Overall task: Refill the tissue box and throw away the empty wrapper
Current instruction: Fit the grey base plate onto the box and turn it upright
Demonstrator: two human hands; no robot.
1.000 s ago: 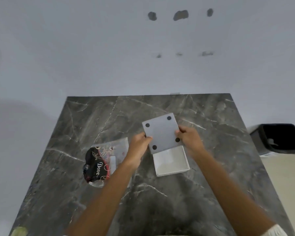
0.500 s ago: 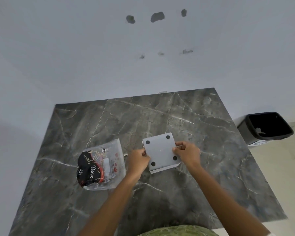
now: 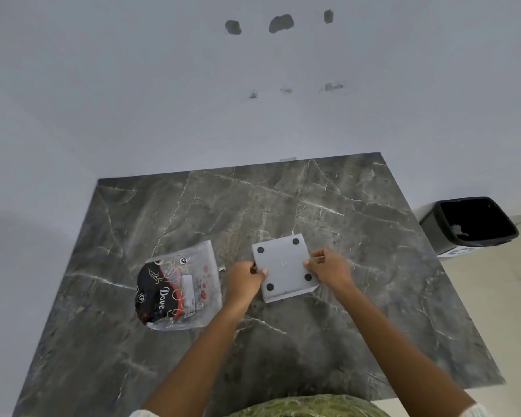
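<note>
A grey square tissue box (image 3: 284,267) lies upside down on the dark marble table (image 3: 358,236); its bottom panel with dark round feet at the corners faces up and sits flat over the box. My left hand (image 3: 243,281) grips its left edge and my right hand (image 3: 328,269) grips its right edge. The flattened clear plastic wrapper (image 3: 179,288) with black and red "Dove" print lies on the table just left of my left hand.
A black waste bin (image 3: 471,224) stands on the floor past the table's right edge. A white wall rises directly behind the table. The table's near edge is by my body.
The bottom panel, raised and tilted over the open white box a second ago, now lies flat on the box, covering the white inside. Both hands stay on its edges.
</note>
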